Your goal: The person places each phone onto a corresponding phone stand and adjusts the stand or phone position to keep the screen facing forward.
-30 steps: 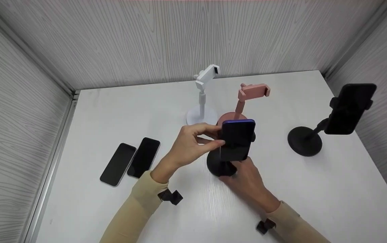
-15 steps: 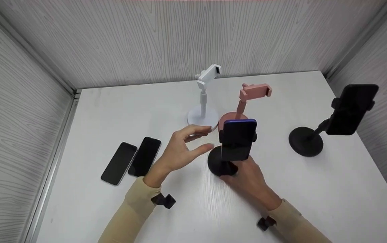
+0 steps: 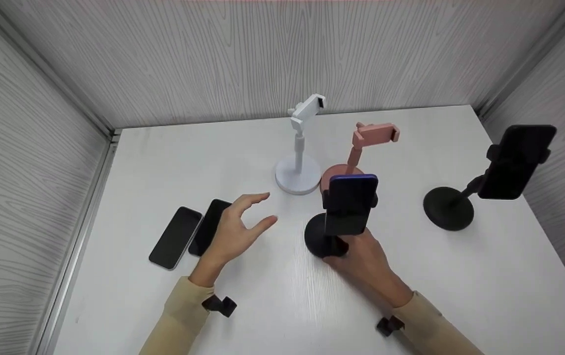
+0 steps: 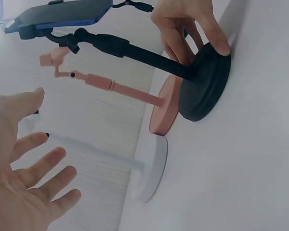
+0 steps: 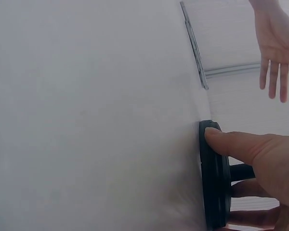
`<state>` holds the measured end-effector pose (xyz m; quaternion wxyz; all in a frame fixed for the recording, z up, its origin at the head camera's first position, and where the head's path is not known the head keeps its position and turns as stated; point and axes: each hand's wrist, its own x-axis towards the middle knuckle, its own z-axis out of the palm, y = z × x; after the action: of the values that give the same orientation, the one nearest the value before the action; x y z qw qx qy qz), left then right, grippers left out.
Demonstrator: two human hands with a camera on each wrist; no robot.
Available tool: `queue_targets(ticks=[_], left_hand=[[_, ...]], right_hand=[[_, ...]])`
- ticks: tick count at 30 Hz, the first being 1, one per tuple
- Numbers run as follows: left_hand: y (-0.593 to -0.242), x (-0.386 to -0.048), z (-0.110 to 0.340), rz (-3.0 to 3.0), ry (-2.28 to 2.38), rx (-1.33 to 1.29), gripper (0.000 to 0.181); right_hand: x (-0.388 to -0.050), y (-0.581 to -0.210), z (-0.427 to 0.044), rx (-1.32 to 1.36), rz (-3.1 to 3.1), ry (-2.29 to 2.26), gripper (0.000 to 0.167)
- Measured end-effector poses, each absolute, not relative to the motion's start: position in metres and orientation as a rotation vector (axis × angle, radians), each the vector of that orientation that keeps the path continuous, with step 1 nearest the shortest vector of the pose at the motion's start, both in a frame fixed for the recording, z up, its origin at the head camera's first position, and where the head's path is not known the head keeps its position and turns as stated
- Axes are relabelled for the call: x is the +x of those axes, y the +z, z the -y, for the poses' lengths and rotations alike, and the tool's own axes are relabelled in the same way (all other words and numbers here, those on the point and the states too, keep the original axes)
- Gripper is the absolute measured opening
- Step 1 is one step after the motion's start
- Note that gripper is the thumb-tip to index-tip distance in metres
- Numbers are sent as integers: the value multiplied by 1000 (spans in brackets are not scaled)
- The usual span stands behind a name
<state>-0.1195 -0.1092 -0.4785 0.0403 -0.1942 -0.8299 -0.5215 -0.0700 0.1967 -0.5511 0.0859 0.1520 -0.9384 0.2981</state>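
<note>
In the head view, my right hand (image 3: 365, 259) grips the round base of a black phone stand (image 3: 317, 236) at the middle of the table. The right wrist view has the thumb pressed on the base's edge, with other fingers past the post (image 5: 242, 172). Clamped upright in this stand is a dark phone (image 3: 352, 204) with a blue edge. My left hand (image 3: 230, 234) hovers to the left, thumb and fingers spread, nothing between them. It partly covers one of two dark phones, the inner phone (image 3: 206, 229); the outer phone (image 3: 175, 238) lies beside it.
Behind the black stand are a white phone stand (image 3: 299, 175) and a pink phone stand (image 3: 375, 135), both without phones. Another black phone stand (image 3: 447, 209) at the right holds a black phone (image 3: 516, 162). Grey wood-grain panels (image 3: 263, 59) enclose the table's back and sides.
My left hand has let go of the phone on the black stand and moved left and toward me. The right hand has stayed on the base.
</note>
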Motion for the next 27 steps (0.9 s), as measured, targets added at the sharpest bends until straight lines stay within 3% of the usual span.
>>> queue_targets(ticks=[14, 27], left_hand=[[-510, -113, 147, 2724, -1277, -300, 59], [-526, -107, 169, 2905, -1034, -28, 68]], right_hand=[[-72, -551, -211, 432, 2794, 896, 74], [-72, -550, -230, 354, 2840, 885, 71]])
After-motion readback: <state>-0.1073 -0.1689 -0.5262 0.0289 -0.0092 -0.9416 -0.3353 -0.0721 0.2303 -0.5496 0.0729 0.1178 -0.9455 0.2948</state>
